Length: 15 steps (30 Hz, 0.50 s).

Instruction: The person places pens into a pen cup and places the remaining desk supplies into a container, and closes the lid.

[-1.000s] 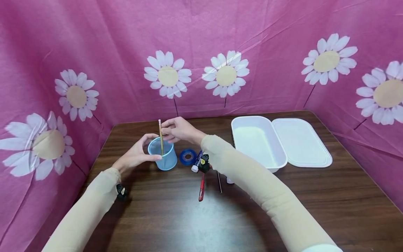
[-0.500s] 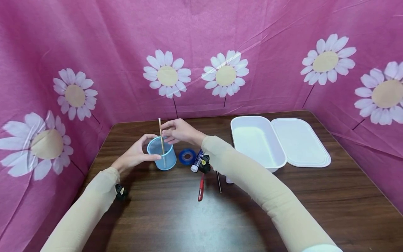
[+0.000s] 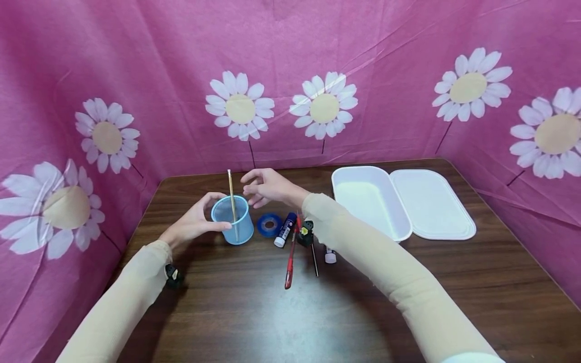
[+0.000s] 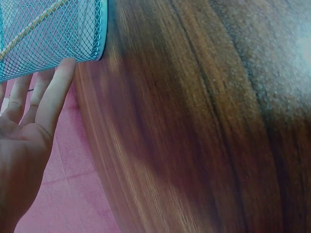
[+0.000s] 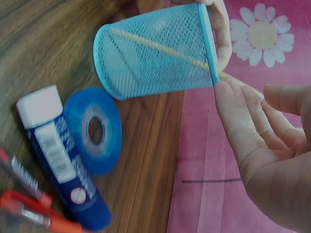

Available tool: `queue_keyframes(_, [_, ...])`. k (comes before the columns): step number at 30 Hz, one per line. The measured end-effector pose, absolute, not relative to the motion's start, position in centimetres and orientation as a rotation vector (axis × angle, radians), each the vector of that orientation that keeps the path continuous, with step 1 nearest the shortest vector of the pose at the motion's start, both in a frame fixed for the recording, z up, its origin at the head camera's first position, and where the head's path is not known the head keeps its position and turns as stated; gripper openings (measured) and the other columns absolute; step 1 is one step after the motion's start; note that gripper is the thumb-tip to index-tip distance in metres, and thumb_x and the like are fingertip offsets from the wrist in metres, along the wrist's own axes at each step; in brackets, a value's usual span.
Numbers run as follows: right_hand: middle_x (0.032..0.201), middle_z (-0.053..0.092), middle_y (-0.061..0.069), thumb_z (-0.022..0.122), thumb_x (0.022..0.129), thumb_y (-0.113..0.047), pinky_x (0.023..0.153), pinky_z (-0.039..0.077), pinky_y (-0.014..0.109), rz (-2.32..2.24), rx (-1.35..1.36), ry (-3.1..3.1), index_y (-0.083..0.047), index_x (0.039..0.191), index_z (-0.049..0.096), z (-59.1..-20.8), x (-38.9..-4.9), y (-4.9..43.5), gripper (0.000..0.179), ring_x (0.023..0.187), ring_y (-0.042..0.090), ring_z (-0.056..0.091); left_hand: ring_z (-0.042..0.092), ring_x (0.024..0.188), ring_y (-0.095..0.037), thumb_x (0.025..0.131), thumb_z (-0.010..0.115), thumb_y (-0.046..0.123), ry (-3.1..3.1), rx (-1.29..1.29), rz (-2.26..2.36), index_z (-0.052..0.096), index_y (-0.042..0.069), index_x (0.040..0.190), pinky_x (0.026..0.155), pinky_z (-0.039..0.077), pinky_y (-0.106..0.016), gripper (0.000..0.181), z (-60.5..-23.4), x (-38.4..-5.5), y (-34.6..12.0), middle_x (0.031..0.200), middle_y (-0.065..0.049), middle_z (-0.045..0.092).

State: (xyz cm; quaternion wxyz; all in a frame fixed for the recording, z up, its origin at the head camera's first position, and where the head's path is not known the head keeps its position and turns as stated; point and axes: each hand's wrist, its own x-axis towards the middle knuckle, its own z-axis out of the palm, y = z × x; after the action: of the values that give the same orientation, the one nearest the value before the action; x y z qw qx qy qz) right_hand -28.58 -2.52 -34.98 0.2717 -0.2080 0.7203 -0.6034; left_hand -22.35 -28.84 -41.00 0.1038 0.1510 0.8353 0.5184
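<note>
Left sleeve (image 3: pixel 120 302) and right sleeve (image 3: pixel 376 257): cream, long, wrinkled. White fabric (image 3: pixel 474 358) at right sleeve's upper end. Black left wrist camera (image 3: pixel 172 275), right wrist camera (image 3: pixel 306 233): yellowish mark on each.

Pretty loud backdrop tbh: bright pink cloth (image 3: pixel 272 35) hangs behind and down both sides, so it works as the walls here. It's covered in big white daisies (image 3: pixel 239 108) with dull yellow middles and skinny dark stems (image 3: pixel 252 154), plus plenty of creases and a shiny streak or two. The tabletop (image 3: pixel 227 312) is dark brown streaky woodgrain with rounded back corners, and a pale patch of glare (image 3: pixel 297 307) sits near the front middle.
</note>
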Motion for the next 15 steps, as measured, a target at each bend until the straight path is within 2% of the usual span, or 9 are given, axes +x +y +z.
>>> queue_keyframes(3, [0.122,0.064,0.028,0.063,0.102,-0.012,0.080,0.059,0.052,-1.587,-0.574,1.955,-0.005,0.133,0.055,-34.9,-28.7,-1.5,0.033,0.099,0.048,0.067,0.054,0.120,-0.029,0.083,0.087,0.023,2.466,0.458,1.517,0.042,0.015,0.143,0.097,0.046,-0.039,0.076,-40.9,-22.4,-28.9,0.135,-0.012,0.055])
queue_keyframes(10, [0.113,0.068,0.014,0.067,0.100,-0.024,0.073,0.061,0.047,-1.450,-0.634,2.011,-0.009,0.138,0.052,-34.9,-28.8,1.1,0.043,0.100,0.047,0.067,0.057,0.115,-0.033,0.084,0.085,0.021,2.468,0.484,1.483,0.040,0.015,0.143,0.095,0.049,-0.039,0.075,-40.7,-22.3,-29.0,0.137,-0.012,0.053])
queue_keyframes(15, [0.119,0.065,0.016,0.070,0.099,-0.030,0.076,0.061,0.049,-1.373,-0.589,2.035,-0.010,0.143,0.049,-34.7,-29.0,3.2,0.053,0.104,0.048,0.066,0.056,0.117,-0.030,0.084,0.086,0.024,2.474,0.480,1.481,0.041,0.017,0.143,0.096,0.048,-0.039,0.075,-40.9,-22.5,-29.0,0.137,-0.010,0.053])
